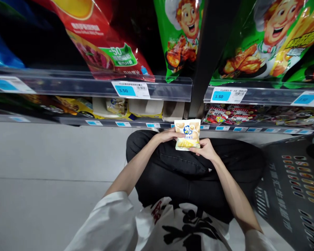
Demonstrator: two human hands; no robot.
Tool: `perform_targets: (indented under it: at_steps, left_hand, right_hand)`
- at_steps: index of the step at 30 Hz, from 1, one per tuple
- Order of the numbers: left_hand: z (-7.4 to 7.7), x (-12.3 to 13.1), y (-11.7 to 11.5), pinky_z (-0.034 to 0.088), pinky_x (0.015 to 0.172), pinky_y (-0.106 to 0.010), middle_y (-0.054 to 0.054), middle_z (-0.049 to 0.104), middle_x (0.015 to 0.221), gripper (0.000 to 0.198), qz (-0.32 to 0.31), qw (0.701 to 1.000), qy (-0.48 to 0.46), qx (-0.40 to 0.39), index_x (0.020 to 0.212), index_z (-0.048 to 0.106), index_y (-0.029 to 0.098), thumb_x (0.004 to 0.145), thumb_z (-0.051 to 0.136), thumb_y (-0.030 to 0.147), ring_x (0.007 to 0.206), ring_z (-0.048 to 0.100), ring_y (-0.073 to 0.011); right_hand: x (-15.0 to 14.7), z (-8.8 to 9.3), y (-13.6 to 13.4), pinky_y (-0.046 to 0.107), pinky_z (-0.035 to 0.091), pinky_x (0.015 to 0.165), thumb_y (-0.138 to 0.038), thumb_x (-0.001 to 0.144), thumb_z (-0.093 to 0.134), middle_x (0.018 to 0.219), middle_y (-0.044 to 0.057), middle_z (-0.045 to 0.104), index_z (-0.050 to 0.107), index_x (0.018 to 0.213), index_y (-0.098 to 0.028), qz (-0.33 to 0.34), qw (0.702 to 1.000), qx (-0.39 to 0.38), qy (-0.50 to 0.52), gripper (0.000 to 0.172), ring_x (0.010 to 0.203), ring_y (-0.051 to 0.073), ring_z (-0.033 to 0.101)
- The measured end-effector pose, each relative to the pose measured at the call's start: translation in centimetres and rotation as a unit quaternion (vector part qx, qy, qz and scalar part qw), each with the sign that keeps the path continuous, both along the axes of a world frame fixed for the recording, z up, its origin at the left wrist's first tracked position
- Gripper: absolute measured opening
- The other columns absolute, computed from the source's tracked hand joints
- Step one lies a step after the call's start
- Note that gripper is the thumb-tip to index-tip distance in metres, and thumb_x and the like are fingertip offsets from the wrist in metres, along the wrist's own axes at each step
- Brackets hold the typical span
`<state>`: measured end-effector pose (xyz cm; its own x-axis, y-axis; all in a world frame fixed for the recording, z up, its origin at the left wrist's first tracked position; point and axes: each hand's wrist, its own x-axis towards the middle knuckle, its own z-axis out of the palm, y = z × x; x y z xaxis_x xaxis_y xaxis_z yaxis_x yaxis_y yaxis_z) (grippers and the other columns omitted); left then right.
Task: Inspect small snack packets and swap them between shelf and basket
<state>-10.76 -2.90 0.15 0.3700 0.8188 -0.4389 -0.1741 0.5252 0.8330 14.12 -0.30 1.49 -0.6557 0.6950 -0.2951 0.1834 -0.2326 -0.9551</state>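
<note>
A small cream and yellow snack packet [187, 142] with a blue logo is held upright over my crossed legs, its printed front toward me. My left hand [168, 135] grips its left side, with a finger lying across the front. At the lower right corner, my right hand [205, 149] pinches the packet between thumb and fingers. Just beyond the packet runs the bottom shelf, where an open carton [146, 107] stands to the left. A similar small packet [116, 106] lies in another carton there.
Above hang a red chip bag [115, 45] and green chip bags [267, 45] on the upper shelf, behind a price rail [170, 87]. Red and white snack packets [216, 115] fill the lower right shelf. A grey shopping basket [274, 174] stands at my right.
</note>
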Motion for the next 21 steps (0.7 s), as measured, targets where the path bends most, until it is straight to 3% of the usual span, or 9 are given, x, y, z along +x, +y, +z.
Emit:
perform_targets:
  at_steps: [10,14,21]
  left_hand:
    - [0.9,-0.3,0.1,0.051,0.104,-0.043,-0.013,0.075,0.121,0.074,-0.074,0.991,0.034,0.106,0.131,0.064,0.015,0.064,0.090,0.033,0.117,0.067,-0.0312]
    - [0.9,-0.2,0.1,0.053,0.102,-0.043,-0.014,0.074,0.120,0.069,-0.081,0.993,0.023,0.085,0.129,0.065,0.014,0.067,0.088,0.036,0.116,0.068,-0.0315]
    - [1.0,-0.8,0.3,0.057,0.097,-0.040,-0.010,0.078,0.108,0.067,-0.149,0.982,0.071,0.094,0.118,0.072,0.015,0.058,0.095,0.035,0.107,0.071,-0.0291]
  right_hand:
    - [0.1,-0.3,0.2,0.021,0.029,0.036,-0.056,0.073,0.083,0.034,0.000,0.051,0.066,0.045,-0.017,0.034,0.999,0.026,-0.025,0.050,0.031,0.007,0.041]
    - [0.1,-0.3,0.2,0.021,0.028,0.036,-0.054,0.071,0.084,0.035,0.000,0.051,0.064,0.044,-0.017,0.043,0.998,0.020,-0.028,0.050,0.031,0.007,0.041]
    - [0.2,-0.6,0.0,0.021,0.027,0.034,-0.050,0.065,0.087,0.038,0.000,0.055,0.064,0.046,-0.017,0.053,0.998,-0.001,-0.019,0.045,0.031,0.007,0.040]
